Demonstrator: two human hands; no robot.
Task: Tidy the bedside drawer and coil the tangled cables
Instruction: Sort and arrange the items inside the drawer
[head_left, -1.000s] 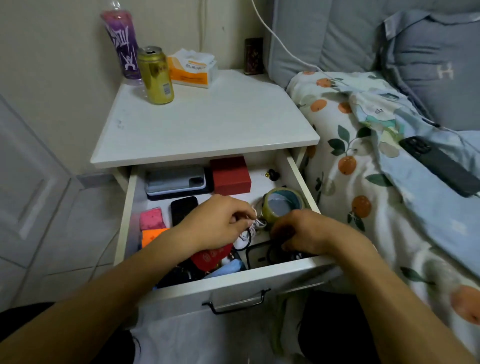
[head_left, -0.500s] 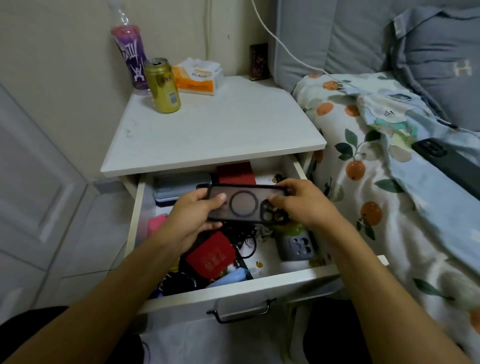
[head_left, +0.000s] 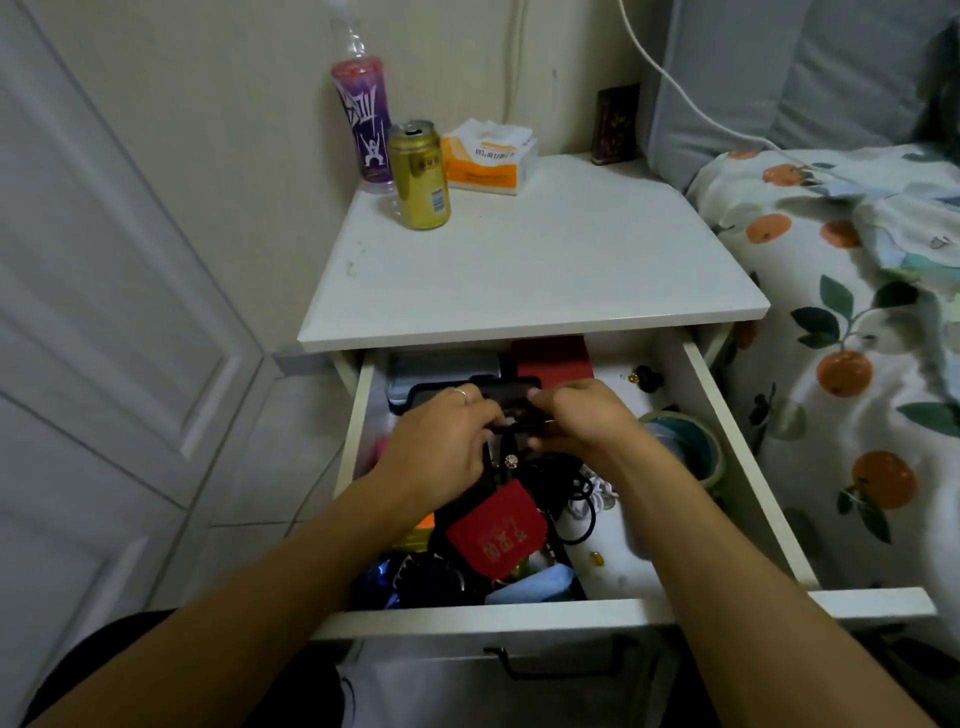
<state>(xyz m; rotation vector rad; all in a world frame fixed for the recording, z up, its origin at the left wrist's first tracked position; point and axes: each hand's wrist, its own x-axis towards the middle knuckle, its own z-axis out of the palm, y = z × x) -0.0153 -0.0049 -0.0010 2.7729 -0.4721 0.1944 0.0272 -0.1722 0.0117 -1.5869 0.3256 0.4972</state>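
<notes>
The white bedside drawer (head_left: 737, 467) stands pulled out below me. My left hand (head_left: 441, 447) and my right hand (head_left: 582, 421) meet over its back half, both with fingers closed on a black phone case (head_left: 498, 391) that lies low over a grey case (head_left: 441, 364). A tangle of black cables (head_left: 569, 486) and a white cable (head_left: 597, 491) sits just in front of my hands. A red pouch (head_left: 498, 535) lies over the dark clutter at the front. My hands hide what is directly under them.
A tape roll (head_left: 691, 441) and a red box (head_left: 550, 358) are also in the drawer. On the nightstand top (head_left: 545, 280) stand a gold can (head_left: 420, 176), a purple bottle (head_left: 363, 119) and a tissue pack (head_left: 488, 156). The bed (head_left: 857, 374) borders the right side.
Both hands lifted the black phone case out of the drawer's front, then carried it down and back towards the grey case. The view has shifted left and closer.
</notes>
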